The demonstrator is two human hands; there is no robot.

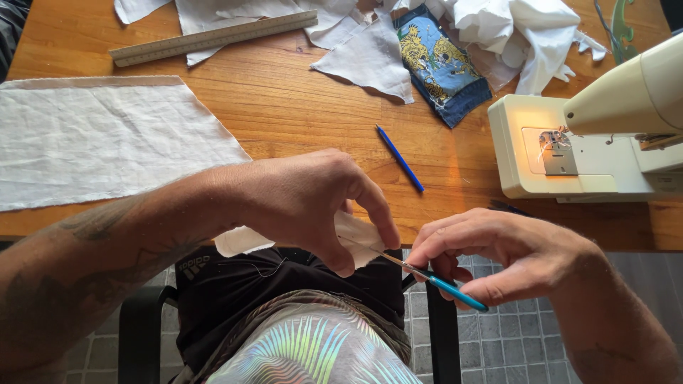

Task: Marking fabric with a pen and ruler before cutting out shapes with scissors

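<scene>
Right now the small white fabric piece sits pinched between thumb and fingers of my left hand, held over my lap just off the edge of the surface. My right hand is closed around a blue-handled seam ripper, its tip touching the cloth close to my left thumb. I judge a slip could nick that thumb or tear the weave, since nothing braces the fabric from below

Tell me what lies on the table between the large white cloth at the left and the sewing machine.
In the head view, only a blue pencil lies on the bare wood between the large white cloth and the sewing machine.
</scene>
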